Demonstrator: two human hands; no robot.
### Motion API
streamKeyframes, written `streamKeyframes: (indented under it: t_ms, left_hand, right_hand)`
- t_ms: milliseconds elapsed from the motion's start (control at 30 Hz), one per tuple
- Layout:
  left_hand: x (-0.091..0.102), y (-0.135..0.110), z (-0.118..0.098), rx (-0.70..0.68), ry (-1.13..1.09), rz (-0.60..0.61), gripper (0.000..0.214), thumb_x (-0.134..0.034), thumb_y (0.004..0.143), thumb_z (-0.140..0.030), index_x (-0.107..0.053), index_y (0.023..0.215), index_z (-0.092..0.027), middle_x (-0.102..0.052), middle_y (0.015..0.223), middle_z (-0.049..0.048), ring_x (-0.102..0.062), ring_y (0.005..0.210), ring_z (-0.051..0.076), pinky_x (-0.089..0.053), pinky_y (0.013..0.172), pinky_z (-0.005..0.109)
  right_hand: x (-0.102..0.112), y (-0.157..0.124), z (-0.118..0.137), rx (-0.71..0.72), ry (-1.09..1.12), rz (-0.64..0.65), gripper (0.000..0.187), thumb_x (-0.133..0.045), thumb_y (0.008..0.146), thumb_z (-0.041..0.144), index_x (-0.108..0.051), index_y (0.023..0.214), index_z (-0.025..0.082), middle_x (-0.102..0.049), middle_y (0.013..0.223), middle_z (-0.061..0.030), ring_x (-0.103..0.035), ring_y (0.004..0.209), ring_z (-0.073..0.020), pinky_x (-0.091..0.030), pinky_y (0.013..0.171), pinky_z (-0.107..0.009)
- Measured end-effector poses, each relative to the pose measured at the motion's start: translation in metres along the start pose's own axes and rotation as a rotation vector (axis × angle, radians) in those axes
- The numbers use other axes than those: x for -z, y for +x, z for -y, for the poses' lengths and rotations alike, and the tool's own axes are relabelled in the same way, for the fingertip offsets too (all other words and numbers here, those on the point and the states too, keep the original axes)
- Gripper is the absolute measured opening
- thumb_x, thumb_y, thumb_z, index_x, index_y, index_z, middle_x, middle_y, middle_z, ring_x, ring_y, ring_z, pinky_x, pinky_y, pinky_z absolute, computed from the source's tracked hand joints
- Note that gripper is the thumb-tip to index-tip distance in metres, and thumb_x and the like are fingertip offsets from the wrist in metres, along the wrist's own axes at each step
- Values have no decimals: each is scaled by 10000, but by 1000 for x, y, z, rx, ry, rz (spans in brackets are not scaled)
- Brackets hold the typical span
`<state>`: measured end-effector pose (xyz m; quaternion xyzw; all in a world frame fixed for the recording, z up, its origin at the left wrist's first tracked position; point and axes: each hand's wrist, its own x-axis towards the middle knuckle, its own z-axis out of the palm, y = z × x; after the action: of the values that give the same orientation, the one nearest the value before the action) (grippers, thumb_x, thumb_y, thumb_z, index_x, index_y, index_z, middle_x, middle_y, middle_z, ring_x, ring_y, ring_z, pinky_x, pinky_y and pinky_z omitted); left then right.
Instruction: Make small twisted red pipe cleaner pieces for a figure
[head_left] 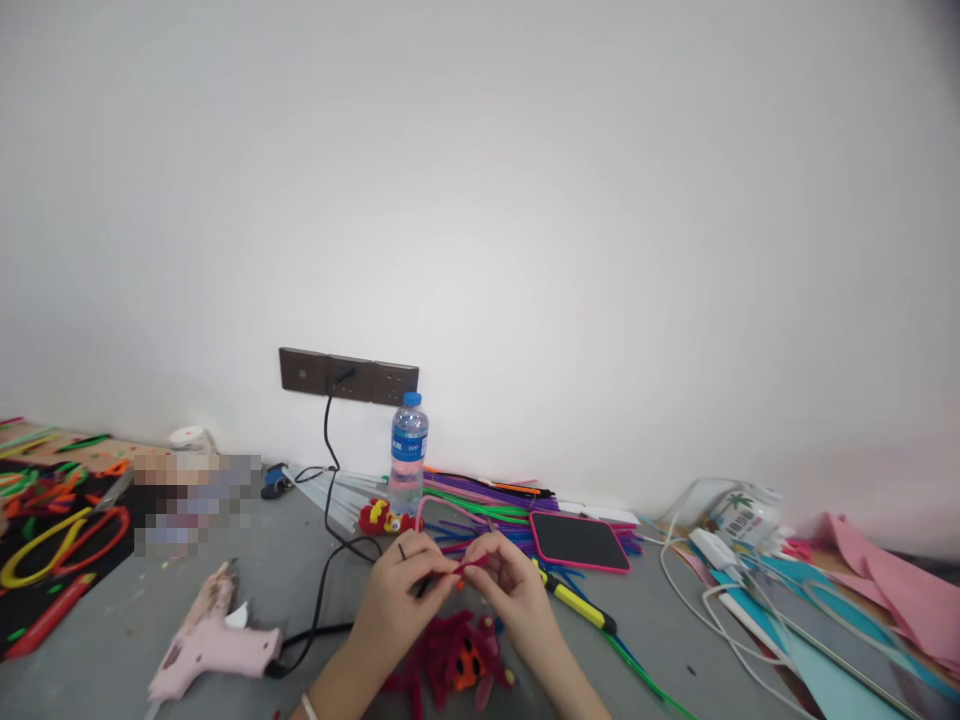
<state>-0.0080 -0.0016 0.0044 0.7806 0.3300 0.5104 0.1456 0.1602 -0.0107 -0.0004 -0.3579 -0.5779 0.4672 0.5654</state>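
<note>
My left hand [405,590] and my right hand [514,585] meet above the grey tabletop, fingertips close together. Both pinch a dark pink pipe cleaner [472,565] between thumb and forefinger. A paler pink stem [442,500] arches up behind the fingers; whether it is the same piece I cannot tell. Beneath and between my wrists lies a crimson fuzzy pipe-cleaner figure [442,650] with an orange, dark-spotted part, partly hidden by my hands. Just behind my left hand, a small red and yellow fuzzy figure [379,517] sits against the water bottle [409,450].
A pink glue gun [225,645] lies left, its black cord running to the wall socket [349,376]. Further left are scissors [67,545]. Several coloured pipe cleaners [480,500], a pink-edged phone [581,540] and a yellow-black cutter [577,603] lie behind and right. White cables [720,630] cross coloured sheets.
</note>
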Motion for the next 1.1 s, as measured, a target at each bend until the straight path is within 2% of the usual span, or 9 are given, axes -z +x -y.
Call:
streamKeyframes:
  t_ms: [133, 233, 333, 467, 633, 800, 933, 1100]
  left_hand:
    - [-1, -2, 3, 125, -16, 59, 76, -649, 815, -152, -670, 761, -201, -620, 743, 9, -596, 744, 157, -476, 673, 243]
    - [0, -2, 6, 212, -6, 93, 111, -617, 836, -164, -640, 731, -193, -615, 760, 12, -599, 750, 159, -466, 679, 244]
    - [3, 0, 9, 226, 9, 94, 146, -580, 854, -189, -615, 712, -193, -607, 746, 12, -593, 740, 164, -460, 688, 252]
    - [6, 3, 11, 225, 29, 46, 194, -539, 869, -229, -581, 682, -196, -583, 696, 2, -567, 655, 153, -445, 626, 238]
    - [3, 4, 14, 318, -11, -19, 194, -524, 879, -320, -562, 730, -202, -580, 687, -9, -535, 567, 139, -413, 525, 216]
    - [4, 3, 13, 434, -156, -43, 218, -444, 924, -360, -546, 808, -206, -587, 699, -12, -569, 584, 140, -440, 539, 211]
    - [4, 3, 17, 397, -164, -55, 174, -510, 889, -324, -614, 840, -193, -614, 759, 13, -584, 626, 149, -455, 554, 219]
    - [0, 3, 23, 327, -129, -44, 140, -608, 823, -291, -664, 753, -183, -606, 750, 18, -549, 578, 132, -432, 514, 210]
  right_hand:
    - [5, 2, -3, 45, -161, 2, 171, -670, 811, 354, -609, 786, 196, -584, 759, -15, -572, 703, -168, -462, 627, -254]
    - [10, 2, -4, 38, -320, -16, 160, -592, 858, 342, -627, 926, 202, -628, 827, -42, -605, 763, -199, -480, 676, -282]
    - [16, 3, -7, 60, -522, -41, 200, -517, 877, 247, -624, 1043, 211, -664, 936, -69, -619, 891, -230, -474, 804, -326]
    - [20, 2, -15, 56, -807, 31, 214, -511, 787, 81, -663, 841, 222, -668, 907, -55, -599, 930, -246, -437, 847, -353]
    - [17, -1, -19, -21, -1053, 81, 267, -537, 707, 6, -662, 781, 231, -648, 872, -40, -583, 916, -253, -400, 797, -345]
    - [15, -2, -14, -51, -1122, 66, 224, -519, 713, 12, -613, 692, 215, -643, 810, -28, -579, 897, -242, -364, 788, -336]
    - [14, -2, -15, -43, -1103, 83, 241, -518, 687, 1, -603, 746, 219, -647, 821, -17, -573, 887, -229, -350, 781, -322]
    - [13, -2, -20, -55, -1082, 84, 231, -514, 688, 13, -615, 713, 219, -626, 793, -13, -572, 845, -220, -348, 755, -316]
